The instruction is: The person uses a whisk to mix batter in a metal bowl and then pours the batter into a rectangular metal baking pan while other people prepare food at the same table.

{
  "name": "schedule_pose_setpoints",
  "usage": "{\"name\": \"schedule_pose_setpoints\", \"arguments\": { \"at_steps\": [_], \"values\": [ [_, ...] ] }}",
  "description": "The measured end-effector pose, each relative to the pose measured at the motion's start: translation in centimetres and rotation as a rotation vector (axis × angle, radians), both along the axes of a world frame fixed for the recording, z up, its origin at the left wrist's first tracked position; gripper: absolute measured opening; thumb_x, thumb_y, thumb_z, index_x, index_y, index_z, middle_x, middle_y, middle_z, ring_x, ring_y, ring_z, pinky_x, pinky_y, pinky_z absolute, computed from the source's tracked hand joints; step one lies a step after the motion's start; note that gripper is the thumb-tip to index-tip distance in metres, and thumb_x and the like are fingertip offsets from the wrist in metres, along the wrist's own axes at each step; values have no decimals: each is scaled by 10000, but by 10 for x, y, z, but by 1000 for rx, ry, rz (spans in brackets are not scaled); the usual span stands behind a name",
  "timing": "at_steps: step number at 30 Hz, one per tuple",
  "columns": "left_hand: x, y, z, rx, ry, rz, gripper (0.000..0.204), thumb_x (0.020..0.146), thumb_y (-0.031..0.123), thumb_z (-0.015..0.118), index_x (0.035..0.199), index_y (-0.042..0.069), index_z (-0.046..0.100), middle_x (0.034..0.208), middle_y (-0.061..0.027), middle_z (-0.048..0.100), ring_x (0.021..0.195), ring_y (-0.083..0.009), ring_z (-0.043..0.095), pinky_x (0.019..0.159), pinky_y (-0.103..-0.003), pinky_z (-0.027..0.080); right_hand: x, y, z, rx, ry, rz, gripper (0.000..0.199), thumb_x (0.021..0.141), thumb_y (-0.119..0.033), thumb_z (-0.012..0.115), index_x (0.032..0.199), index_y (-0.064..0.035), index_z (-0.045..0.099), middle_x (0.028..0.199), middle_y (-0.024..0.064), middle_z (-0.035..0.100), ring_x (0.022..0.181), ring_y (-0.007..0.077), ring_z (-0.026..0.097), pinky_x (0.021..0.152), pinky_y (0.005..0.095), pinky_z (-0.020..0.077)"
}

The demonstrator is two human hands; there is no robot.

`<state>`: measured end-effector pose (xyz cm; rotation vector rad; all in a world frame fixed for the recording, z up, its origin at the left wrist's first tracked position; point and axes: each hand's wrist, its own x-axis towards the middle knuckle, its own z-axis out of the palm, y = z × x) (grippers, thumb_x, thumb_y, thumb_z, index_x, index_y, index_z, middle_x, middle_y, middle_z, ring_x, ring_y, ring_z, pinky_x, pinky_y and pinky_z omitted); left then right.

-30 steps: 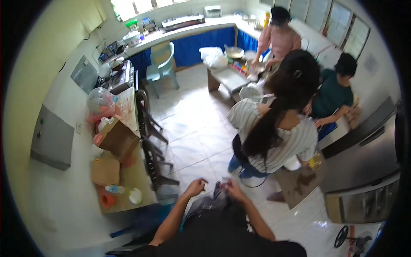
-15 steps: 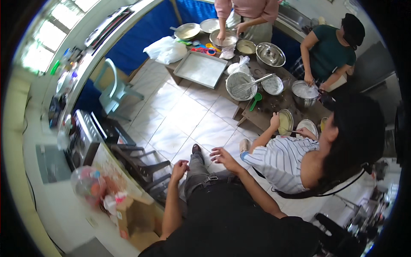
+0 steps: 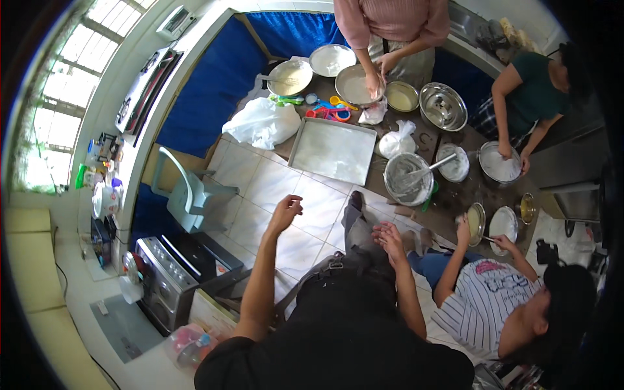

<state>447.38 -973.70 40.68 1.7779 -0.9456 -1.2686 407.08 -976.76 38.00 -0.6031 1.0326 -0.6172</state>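
Closer to the surface (image 3: 455,205) than before came the left hand (image 3: 283,216) and right hand (image 3: 389,243), both empty, fingers (image 3: 297,207) loosely half-curled; the tray (image 3: 333,151) lay ahead, at the surface's near edge

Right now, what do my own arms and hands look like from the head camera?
You're wearing a black top with short black sleeves, leaving both forearms uncovered. Your left hand and right hand wear no gloves, and I see no watch, cable or marking on either arm. Something as small as a ring would be hard to tell.
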Motion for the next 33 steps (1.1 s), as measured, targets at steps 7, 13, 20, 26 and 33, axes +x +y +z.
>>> {"name": "schedule_pose_setpoints", "arguments": {
  "at_steps": [7, 13, 20, 26, 33],
  "values": [
    [43, -104, 16, 128, -161, -147, 294, 1015, 167, 598, 1262, 17, 652, 979, -115, 724, 897, -200, 714, 788, -345, 551, 121, -139, -2, 34, -257, 48, 386, 1056, -101, 517, 1440, -97, 469, 1285, 138, 670, 1087, 212, 684, 941, 368, 550],
    [168, -280, 23, 48, -517, -302, 298, 964, 190, 624, 1226, 52, 658, 960, -177, 747, 911, -314, 731, 835, -438, 564, 252, -275, -25, -28, -233, 236, 403, 1072, -196, 522, 1462, -130, 445, 1317, 139, 671, 1123, 225, 684, 961, 371, 546],
    [331, -505, -23, 35, -1254, -523, 426, 926, 212, 636, 1323, 72, 572, 1295, -140, 671, 1286, -369, 565, 1140, -651, 367, 404, -393, -99, 9, -211, -65, 596, 1084, -519, 481, 1556, -179, 354, 1386, 175, 624, 1081, 242, 698, 948, 402, 553],
    [434, -572, -113, 7, -1318, -671, 460, 996, 341, 600, 1369, 80, 534, 1368, -171, 606, 1378, -352, 501, 1185, -663, 297, 502, -482, -144, 68, -57, -296, 773, 1069, -624, 419, 1675, -285, 79, 1629, 225, 335, 1280, 406, 609, 1011, 566, 534],
    [439, -579, -146, 289, -922, -1064, 424, 1061, 385, 518, 1383, 110, 494, 1244, -241, 661, 984, -455, 714, 853, -571, 561, 540, -536, -207, 104, 123, -156, 748, 1029, -221, 536, 1608, -85, 83, 1500, 255, 398, 1177, 427, 623, 825, 584, 641]
  ]
}}
